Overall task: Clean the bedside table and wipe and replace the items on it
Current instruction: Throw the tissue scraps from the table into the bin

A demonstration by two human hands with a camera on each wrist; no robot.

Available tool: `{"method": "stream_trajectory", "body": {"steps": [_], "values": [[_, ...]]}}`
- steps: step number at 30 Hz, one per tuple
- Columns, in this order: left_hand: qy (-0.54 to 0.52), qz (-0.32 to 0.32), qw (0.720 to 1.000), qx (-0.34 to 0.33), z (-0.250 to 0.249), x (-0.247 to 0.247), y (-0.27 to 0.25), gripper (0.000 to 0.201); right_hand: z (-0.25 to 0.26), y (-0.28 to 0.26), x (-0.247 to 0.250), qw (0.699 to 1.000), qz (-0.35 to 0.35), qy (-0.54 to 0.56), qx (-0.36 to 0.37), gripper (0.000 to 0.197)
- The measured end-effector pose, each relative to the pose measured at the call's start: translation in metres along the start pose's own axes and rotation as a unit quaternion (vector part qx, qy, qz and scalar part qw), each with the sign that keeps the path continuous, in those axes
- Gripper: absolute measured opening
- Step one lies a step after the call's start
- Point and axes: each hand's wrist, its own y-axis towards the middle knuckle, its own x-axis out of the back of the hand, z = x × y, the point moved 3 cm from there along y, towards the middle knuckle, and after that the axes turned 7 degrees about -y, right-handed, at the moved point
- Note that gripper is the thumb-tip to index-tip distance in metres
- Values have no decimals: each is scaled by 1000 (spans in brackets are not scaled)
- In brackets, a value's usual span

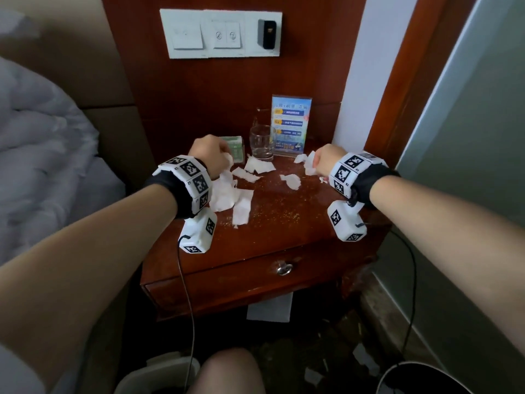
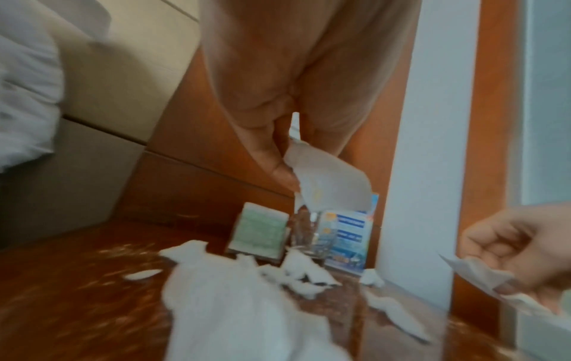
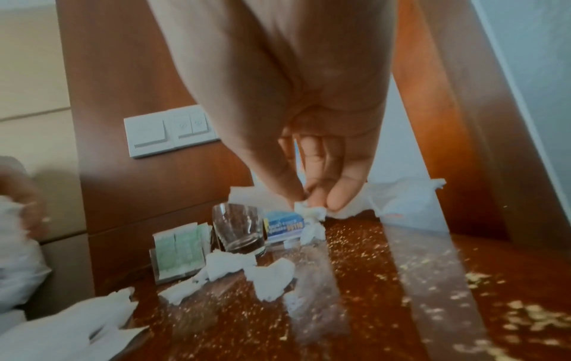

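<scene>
A dark red wooden bedside table [image 1: 284, 228] is strewn with torn white tissue scraps [image 1: 257, 167] and yellowish crumbs [image 1: 281, 216]. At its back stand an empty glass [image 1: 261, 142], a blue acrylic sign [image 1: 290, 125] and a holder of green packets [image 1: 235, 147]. My left hand [image 1: 208, 152] hovers over the table's left side and pinches a tissue piece [image 2: 327, 180], with a larger tissue [image 2: 241, 305] below it. My right hand [image 1: 326, 160] is over the right side, its fingertips [image 3: 340, 197] pinching another tissue scrap [image 3: 310, 211].
A white switch panel [image 1: 220, 34] is on the wood wall panel above. The bed with a white duvet [image 1: 37, 137] lies to the left. A drawer with a ring pull [image 1: 284, 268] fronts the table. Paper bits litter the floor [image 1: 312, 365], beside a bin rim [image 1: 420, 373].
</scene>
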Motion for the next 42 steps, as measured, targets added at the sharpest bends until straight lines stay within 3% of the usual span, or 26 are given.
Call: {"method": "stream_trajectory", "body": {"steps": [4, 7, 10, 12, 15, 18, 20, 23, 31, 35, 37, 39, 42], "values": [[8, 37, 997, -66, -58, -34, -2, 24, -39, -33, 9, 998, 6, 63, 19, 28], [10, 99, 988, -121, -108, -77, -13, 27, -77, -70, 11, 994, 23, 104, 1, 12], [3, 150, 973, -173, -153, -122, -32, 26, -121, -103, 5, 988, 37, 148, -24, 22], [1, 196, 960, -200, -179, -158, -52, 26, -155, -126, -6, 987, 66, 134, -54, 10], [-2, 265, 934, -239, -206, -212, -85, 27, -193, -158, -27, 988, 118, 66, -71, 25], [15, 345, 897, -277, -226, -264, -123, 27, -233, -188, -59, 980, 158, 42, -117, 22], [47, 407, 863, -297, -233, -297, -152, 28, -257, -210, -84, 970, 180, 56, -154, 27], [105, 447, 828, -321, -230, -337, -180, 29, -279, -239, -125, 958, 216, 74, -173, 28], [187, 531, 764, -315, -187, -392, -233, 34, -275, -283, -217, 920, 354, 121, -118, 30], [199, 564, 744, -297, -163, -404, -254, 32, -270, -297, -251, 933, 349, 41, -70, 2], [228, 596, 719, -276, -155, -407, -261, 36, -263, -299, -260, 928, 368, 7, -49, 5], [242, 625, 700, -245, -150, -408, -265, 39, -255, -304, -269, 904, 424, -49, 0, 25], [245, 630, 700, -229, -150, -404, -258, 48, -256, -299, -261, 905, 421, -44, -47, 38]]}}
